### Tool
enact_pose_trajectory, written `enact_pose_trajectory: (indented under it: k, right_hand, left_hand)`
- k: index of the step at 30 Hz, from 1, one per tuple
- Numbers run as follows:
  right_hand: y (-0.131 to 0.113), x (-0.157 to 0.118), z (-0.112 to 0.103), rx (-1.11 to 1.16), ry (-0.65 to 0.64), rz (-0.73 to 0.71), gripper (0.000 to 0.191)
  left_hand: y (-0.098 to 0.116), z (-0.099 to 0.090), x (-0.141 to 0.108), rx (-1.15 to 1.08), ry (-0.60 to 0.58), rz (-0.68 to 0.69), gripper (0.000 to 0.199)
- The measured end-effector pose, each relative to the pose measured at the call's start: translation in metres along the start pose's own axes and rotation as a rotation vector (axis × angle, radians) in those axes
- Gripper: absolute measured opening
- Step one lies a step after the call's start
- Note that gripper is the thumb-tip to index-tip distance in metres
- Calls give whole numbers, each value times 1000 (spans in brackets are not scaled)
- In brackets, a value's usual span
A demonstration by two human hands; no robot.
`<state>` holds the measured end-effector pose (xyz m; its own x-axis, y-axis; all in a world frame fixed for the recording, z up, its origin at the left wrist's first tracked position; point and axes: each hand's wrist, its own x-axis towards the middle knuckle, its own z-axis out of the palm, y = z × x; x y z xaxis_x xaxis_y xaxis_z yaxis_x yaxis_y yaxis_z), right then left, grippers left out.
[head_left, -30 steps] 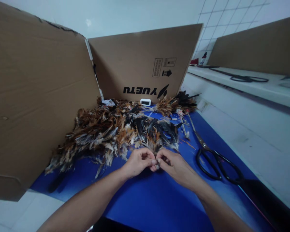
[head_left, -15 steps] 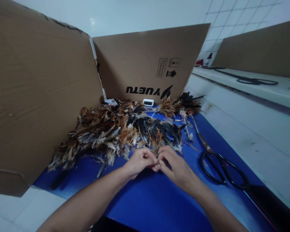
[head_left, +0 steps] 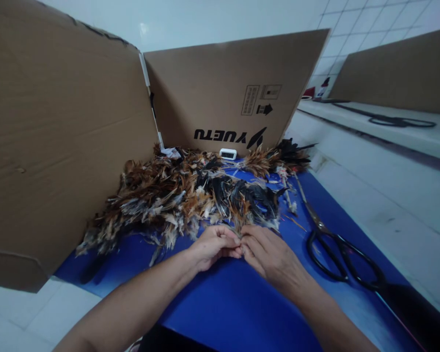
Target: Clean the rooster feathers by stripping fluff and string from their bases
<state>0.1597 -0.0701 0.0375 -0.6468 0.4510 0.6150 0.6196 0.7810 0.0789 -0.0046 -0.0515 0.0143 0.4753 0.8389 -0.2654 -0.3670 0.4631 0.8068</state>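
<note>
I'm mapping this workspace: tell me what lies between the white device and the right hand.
In the head view, black and brown feathers lie between the white device and the right hand, with some blue tabletop showing.

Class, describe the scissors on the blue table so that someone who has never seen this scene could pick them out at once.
Start at the blue tabletop and move to its right side, past the right hand. There lie the scissors, metal end pointing away towards the dark feathers at the back. Two big black handle loops set them apart from those feathers.
</note>
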Motion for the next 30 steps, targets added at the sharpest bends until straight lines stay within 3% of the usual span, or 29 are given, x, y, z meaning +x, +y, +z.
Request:
enact_pose_trajectory:
  k: [4,7,12,16,22,30]
  right_hand:
    - [-2,1,-1,-41,5,-41,17]
    - [-1,-1,0,51,13,0,16]
    - [3,-4,1,469,-104,373,11]
    - [6,-6,1,624,-229,577,28]
    - [5,-5,1,635,-187,559,30]
    - [6,-3,-2,648,-231,570,23]
  left_hand:
    - [0,0,1,-2,29,-11,22]
    - [1,2,1,8,46,1,22]
    - [6,5,0,95,70,50,25]
    - [10,4,-2,185,41,104,27]
    - [6,2,-1,351,38,192,23]
    - [1,2,0,582,89,355,20]
